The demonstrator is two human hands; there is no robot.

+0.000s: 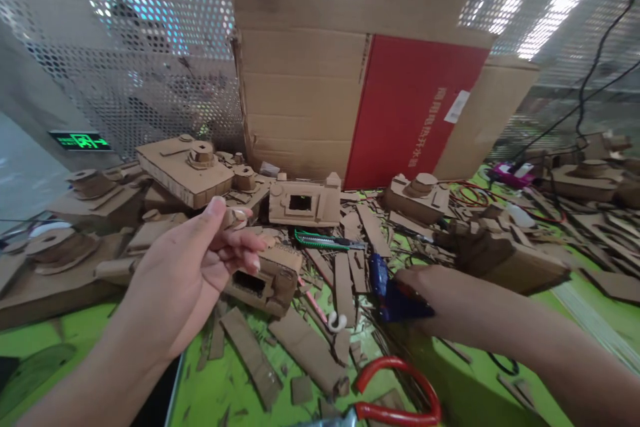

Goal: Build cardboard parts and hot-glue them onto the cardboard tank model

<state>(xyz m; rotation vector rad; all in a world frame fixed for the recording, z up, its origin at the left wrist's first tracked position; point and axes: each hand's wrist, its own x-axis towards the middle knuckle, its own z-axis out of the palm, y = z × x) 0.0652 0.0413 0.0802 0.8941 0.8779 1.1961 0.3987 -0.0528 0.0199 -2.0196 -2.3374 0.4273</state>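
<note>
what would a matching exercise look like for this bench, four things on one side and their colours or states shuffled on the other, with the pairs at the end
Column one:
1. left hand
2. utility knife
3. right hand
4. looped tool handles

Column two:
A. gripping a blue tool
B. red, near the picture's bottom edge
C. holding a small cardboard piece
D. green, lying among cardboard scraps

Pairs: 1-C, 2-D, 3-A, 4-B

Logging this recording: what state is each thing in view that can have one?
Left hand: pinching a cardboard piece
Right hand: closed around a blue tool
Cutter: lying unheld
Red-handled tool: lying unheld, open or shut unclear
Exit sign: lit green
Carton: standing upright
</note>
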